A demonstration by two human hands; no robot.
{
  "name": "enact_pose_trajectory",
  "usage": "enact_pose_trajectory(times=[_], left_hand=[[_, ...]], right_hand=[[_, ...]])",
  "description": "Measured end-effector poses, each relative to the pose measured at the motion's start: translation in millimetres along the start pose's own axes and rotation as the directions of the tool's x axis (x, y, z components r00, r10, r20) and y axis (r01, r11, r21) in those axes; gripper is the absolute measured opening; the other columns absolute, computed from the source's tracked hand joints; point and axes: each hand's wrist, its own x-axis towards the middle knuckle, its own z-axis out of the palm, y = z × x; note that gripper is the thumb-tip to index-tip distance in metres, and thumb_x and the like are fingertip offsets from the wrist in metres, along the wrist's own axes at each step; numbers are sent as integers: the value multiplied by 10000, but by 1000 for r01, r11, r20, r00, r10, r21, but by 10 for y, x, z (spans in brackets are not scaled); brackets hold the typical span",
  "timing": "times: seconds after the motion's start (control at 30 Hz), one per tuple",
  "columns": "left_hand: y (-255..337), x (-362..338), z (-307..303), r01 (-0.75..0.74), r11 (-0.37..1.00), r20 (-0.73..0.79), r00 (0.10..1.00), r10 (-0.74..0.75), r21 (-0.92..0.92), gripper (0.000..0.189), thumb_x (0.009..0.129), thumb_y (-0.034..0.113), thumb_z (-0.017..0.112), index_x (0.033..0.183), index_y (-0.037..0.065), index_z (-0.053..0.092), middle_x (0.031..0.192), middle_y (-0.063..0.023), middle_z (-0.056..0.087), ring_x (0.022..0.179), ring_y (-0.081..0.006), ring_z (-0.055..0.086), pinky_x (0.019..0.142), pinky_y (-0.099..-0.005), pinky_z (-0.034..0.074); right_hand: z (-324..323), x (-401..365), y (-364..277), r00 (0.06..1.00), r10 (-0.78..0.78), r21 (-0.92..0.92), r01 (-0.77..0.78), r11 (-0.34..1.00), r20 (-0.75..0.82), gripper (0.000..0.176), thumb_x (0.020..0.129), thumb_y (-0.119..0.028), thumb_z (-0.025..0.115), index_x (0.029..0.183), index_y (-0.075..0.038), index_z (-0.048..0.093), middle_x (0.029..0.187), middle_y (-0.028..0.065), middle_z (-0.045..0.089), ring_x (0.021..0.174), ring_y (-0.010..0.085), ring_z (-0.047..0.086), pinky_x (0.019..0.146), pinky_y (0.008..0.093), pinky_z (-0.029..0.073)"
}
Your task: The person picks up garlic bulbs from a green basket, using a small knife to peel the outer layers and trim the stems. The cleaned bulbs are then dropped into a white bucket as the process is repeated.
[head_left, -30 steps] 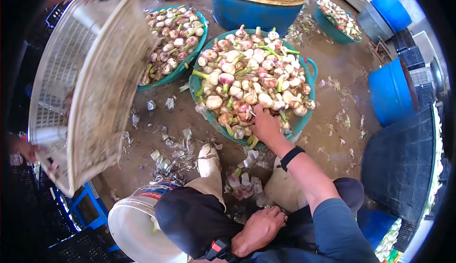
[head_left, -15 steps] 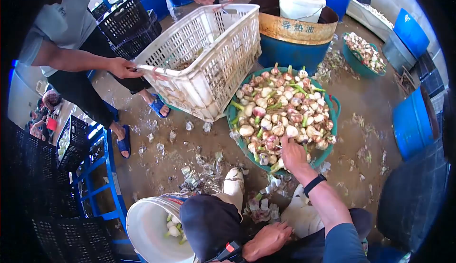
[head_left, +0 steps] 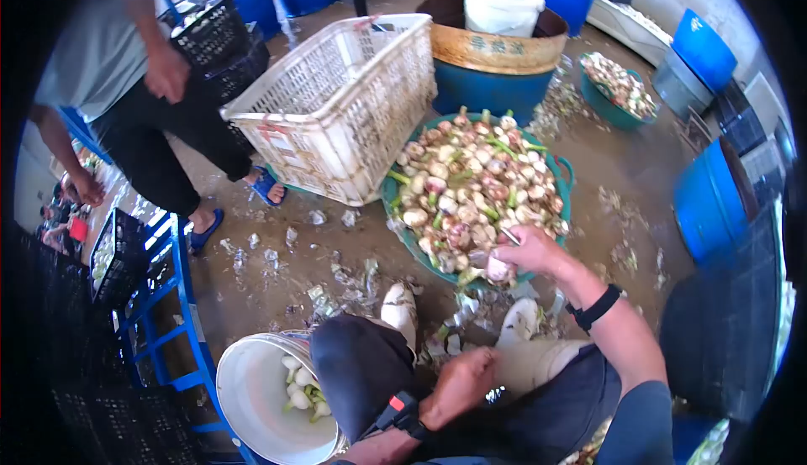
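Note:
A green basket [head_left: 561, 199] heaped with garlic bulbs [head_left: 471, 181] stands in front of me. At its near rim, my right hand [head_left: 533, 252] has its fingers closed on a purplish garlic bulb [head_left: 501, 269]. A thin metal blade-like piece [head_left: 509, 236] sticks out by the thumb of the same hand; its handle is hidden. Over my lap, my left hand [head_left: 461, 386] is curled closed, and I cannot make out whether anything is in it. Left of my knee, a tilted white bucket [head_left: 256, 394] holds several trimmed garlic bulbs [head_left: 301, 389].
A white plastic crate [head_left: 336, 120] touches or nearly touches the basket's left side. Behind stands a rusty-rimmed blue drum [head_left: 483, 87] with a white bucket [head_left: 503, 7]. Another person [head_left: 126, 87] stands at left, near a blue metal frame [head_left: 181, 314]. Peelings [head_left: 336, 297] litter the wet floor.
My right hand has gone from touching the pile to gripping a bulb at the near rim. My left hand has risen and curled. The other person's hands have left the white crate.

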Motion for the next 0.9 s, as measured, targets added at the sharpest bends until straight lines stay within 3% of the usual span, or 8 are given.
enact_pose_trajectory(times=[0.1, 0.2, 0.3, 0.43, 0.73, 0.8, 0.83, 0.9], left_hand=[[-27, 26, 29, 33, 974, -214, 973, -83, -225, 189, 890, 100, 593, 1049, -3, 586, 917, -78, 620, 816, -128, 584, 723, -284, 488], [54, 31, -52, -54, 926, -268, 962, -52, -373, 357, 932, 198, 554, 1205, -5, 446, 1076, -100, 580, 963, -152, 562, 837, -275, 461], [150, 42, -84, -130, 798, -240, 971, -19, -588, 456, 958, 249, 503, 1295, 4, 317, 1132, -109, 557, 993, -174, 570, 844, -289, 470], [66, 23, -42, -114, 715, -189, 982, -26, -689, 471, 973, 260, 469, 1325, 22, 264, 1124, -94, 546, 964, -162, 572, 798, -293, 490], [-307, -8, 122, -11, 786, -86, 995, -54, -618, 331, 971, 281, 449, 1197, 39, 427, 979, -40, 577, 867, -128, 586, 675, -281, 514], [-81, -70, 26, 138, 723, 8, 984, -180, -677, 390, 913, 235, 524, 1236, 49, 409, 1001, -32, 535, 823, -98, 522, 665, -245, 455], [-324, 21, 269, -52, 615, -83, 996, -22, -787, 390, 904, 221, 549, 1231, 52, 419, 1010, -21, 526, 822, -79, 493, 691, -229, 439], [-94, -9, 44, 1, 652, -48, 997, -57, -758, 376, 897, 196, 562, 1218, 52, 428, 1011, -8, 512, 866, -73, 485, 730, -217, 429]], right_hand=[[17, -433, -312, 988, 82, 84, -93, 992, 127, 391, 760, -304, 682, 965, 22, 614, 747, 68, 633, 649, 119, 585, 592, 276, 481], [143, -781, -404, 975, 7, -20, -2, 1000, 223, 457, 788, -280, 689, 1093, 31, 550, 830, 56, 638, 727, 124, 598, 638, 280, 491], [342, -1098, -445, 991, -133, -111, 133, 985, 5, 511, 775, -296, 695, 1128, 33, 527, 927, 89, 646, 846, 149, 610, 736, 300, 494], [488, -1293, -429, 994, -107, -123, 105, 987, -14, 552, 749, -355, 664, 1096, 49, 519, 1007, 171, 651, 915, 254, 641, 798, 343, 490], [684, -1678, -429, 993, 98, 107, -91, 990, -69, 328, 826, -288, 683, 952, -13, 557, 722, 6, 573, 620, 74, 523, 530, 252, 429], [778, -1768, -436, 996, 56, 233, -38, 972, -69, 303, 806, -230, 691, 994, -50, 538, 697, -25, 537, 520, 24, 444, 440, 201, 353], [763, -1807, -422, 992, 125, 310, -113, 944, -18, 289, 804, -171, 678, 1007, -39, 521, 708, -19, 545, 523, 31, 472, 449, 200, 370], [838, -1726, -38, 985, -122, 340, 156, 927, -121, 222, 808, -116, 655, 971, -32, 529, 678, -11, 549, 498, 36, 476, 435, 197, 367]])
